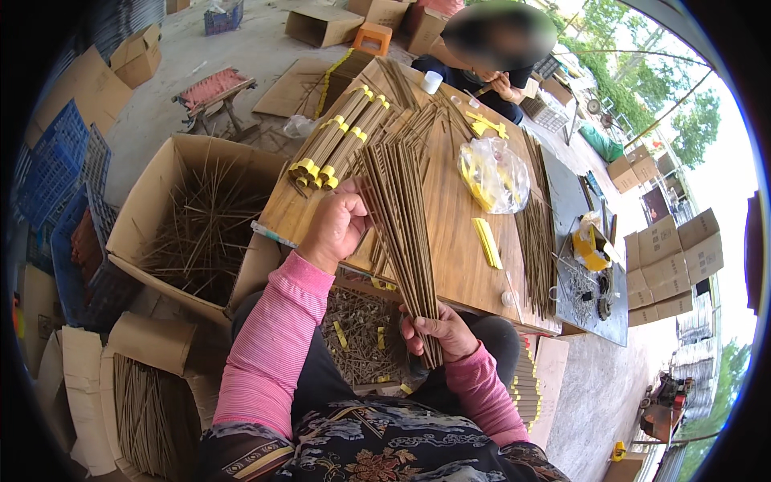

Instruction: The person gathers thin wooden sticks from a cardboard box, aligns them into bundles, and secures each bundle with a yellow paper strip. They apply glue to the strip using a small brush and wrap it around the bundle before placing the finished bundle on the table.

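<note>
A fanned bundle of thin brown sticks [409,241] slants over the near edge of the wooden table. My right hand [443,331] grips it near its lower end, thumb across the front. The upper ends spread apart above the tabletop. My left hand [337,223] is at the bundle's left side, its fingers curled together against the outer sticks. Whatever lies between those fingertips is hidden. Just beyond my left hand, several tied bundles [341,136] with yellow bands lie stacked on the table.
Loose sticks cover parts of the wooden table [450,273], with a clear bag of yellow strips [494,175] and a yellow strip stack [487,243]. A carton [128,241] holding sticks stands at left; another carton [84,394] is nearer. Across the table sits another person [490,72].
</note>
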The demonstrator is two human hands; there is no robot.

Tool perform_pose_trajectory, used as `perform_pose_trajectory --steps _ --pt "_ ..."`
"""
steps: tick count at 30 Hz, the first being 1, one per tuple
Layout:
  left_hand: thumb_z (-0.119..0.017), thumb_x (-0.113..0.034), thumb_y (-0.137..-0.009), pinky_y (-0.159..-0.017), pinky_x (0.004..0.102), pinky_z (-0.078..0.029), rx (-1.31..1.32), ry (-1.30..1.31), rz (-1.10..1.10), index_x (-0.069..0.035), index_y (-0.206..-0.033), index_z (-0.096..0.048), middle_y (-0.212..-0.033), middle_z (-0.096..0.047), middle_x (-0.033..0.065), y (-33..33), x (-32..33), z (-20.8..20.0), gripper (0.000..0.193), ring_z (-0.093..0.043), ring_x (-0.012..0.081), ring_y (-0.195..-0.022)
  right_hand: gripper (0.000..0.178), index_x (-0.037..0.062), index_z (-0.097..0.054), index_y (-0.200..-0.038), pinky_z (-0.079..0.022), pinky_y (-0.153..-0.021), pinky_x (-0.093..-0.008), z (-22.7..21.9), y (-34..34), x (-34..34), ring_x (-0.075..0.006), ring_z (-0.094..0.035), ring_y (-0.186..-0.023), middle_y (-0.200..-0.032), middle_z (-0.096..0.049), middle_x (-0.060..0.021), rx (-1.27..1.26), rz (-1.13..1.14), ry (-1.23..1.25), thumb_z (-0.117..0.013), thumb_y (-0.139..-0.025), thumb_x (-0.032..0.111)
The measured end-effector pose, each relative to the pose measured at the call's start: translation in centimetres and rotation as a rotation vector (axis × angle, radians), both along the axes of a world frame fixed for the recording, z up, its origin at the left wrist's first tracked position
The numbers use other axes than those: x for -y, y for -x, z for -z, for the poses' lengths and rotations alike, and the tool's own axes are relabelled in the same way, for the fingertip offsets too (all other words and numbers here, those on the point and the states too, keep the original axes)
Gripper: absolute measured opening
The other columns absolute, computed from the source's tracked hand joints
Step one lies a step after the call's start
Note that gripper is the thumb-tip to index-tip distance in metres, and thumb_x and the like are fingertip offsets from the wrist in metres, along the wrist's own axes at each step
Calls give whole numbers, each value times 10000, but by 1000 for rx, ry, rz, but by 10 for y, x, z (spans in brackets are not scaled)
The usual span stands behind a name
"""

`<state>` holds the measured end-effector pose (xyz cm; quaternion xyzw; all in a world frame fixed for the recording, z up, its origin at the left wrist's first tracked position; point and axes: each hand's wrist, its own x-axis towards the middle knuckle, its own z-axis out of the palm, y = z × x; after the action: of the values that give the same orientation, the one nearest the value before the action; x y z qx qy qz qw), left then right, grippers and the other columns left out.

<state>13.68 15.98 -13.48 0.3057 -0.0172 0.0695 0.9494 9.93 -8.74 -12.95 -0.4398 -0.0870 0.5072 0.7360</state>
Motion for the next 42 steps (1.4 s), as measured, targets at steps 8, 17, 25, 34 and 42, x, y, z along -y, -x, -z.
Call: perform_pose_trajectory --steps 8,17,25,34,42 --pt "-452 24 -812 -731 295 -520 -16 -52 34 -15 -989 -587 -903 -629 75 3 -1 -5 226 -615 160 -798 348 2 -470 -1116 -426 -473 -237 0 2 7 -142 -519 -530 -746 -567 -85 -176 -26 -115 -602 -810 104" --pt "-554 -24 -819 -681 277 -529 32 -183 -60 -9 -958 -594 -880 -631 71 5 -5 -9 145 -613 142 -772 388 -16 -463 -1142 -421 -465 -238 2 6 9 -148 -506 -513 -737 -565 -94 -207 -35 -178 -607 -805 110" --pt "-575 -32 -812 -639 263 -493 117 -183 -467 -25 -869 -606 -752 -611 68 14 -70 -23 66 -568 130 -642 451 -17 -449 -1165 -406 -461 -232 -2 8 16 -128 -494 -509 -718 -554 -80 -120 -133 -83 -631 -789 155" --pt "-565 -61 -828 -701 323 -498 185 275 -993 -7 -823 -579 -746 -587 63 47 -160 0 56 -544 154 -645 417 -19 -474 -1133 -403 -456 -239 -15 13 22 -125 -470 -505 -697 -532 -96 -144 -117 -141 -634 -764 92" --pt "-436 16 -847 -706 381 -510 140 929 -1232 83 -710 -451 -633 -427 107 79 -202 30 153 -475 218 -606 410 -16 -458 -1118 -398 -440 -243 -20 10 20 -131 -490 -494 -672 -531 -78 -122 -25 -228 -634 -764 94"
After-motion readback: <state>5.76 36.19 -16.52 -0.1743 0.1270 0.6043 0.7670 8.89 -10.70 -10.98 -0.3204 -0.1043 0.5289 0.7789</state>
